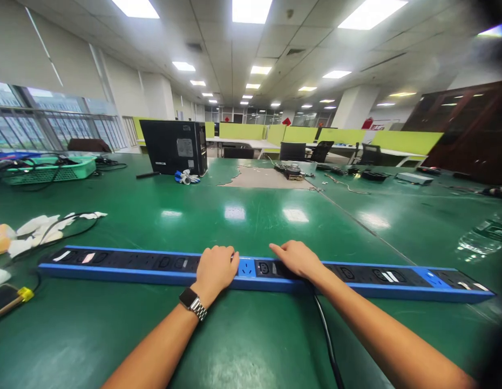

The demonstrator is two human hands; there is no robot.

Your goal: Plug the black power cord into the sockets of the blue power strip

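Observation:
A long blue power strip (243,267) with black socket panels lies crosswise on the green tabletop in front of me. My left hand (217,265), a watch on its wrist, rests over it left of the middle. Its fingers are curled over the strip. To the right of the blue middle socket, my right hand (298,258) lies over the strip, thumb pointing left. Its fingers curl over, and their tips are hidden. A black cable (327,335) runs from beneath my right hand toward the near table edge. White labels stick to the strip near both ends.
White tissues (36,232) and a thin cord are at the left. A black computer case (176,147), blue-and-white gloves (187,177) and a green basket (52,168) stand farther back. Clear plastic bottles (488,232) lie at the right, with loose parts (291,170) behind.

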